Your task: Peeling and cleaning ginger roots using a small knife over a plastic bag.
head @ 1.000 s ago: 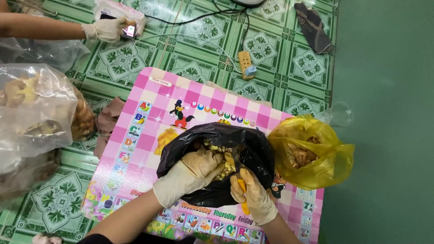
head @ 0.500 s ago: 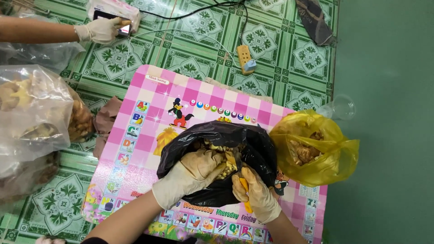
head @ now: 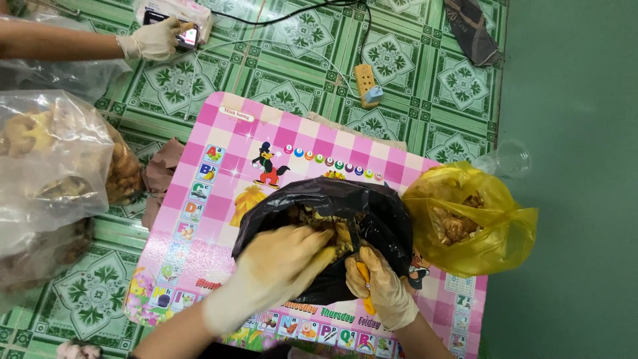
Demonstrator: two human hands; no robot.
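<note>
Both my hands wear pale latex gloves and work over an open black plastic bag full of brownish-yellow pieces. My left hand reaches into the bag's mouth and presses on the pieces there. My right hand grips a small knife with a yellow handle, its blade pointing into the bag. The bag lies on a pink checked children's table printed with letters and cartoon pictures.
A yellow plastic bag of similar pieces sits right of the black bag. Large clear bags of brown pieces stand at the left. Another person's gloved hand holds a phone at top left. A power strip and cable lie on the green tiled floor.
My left hand has pushed slightly deeper into the black bag. The other person's hand with the phone has shifted a little. My right hand keeps its grip on the knife.
</note>
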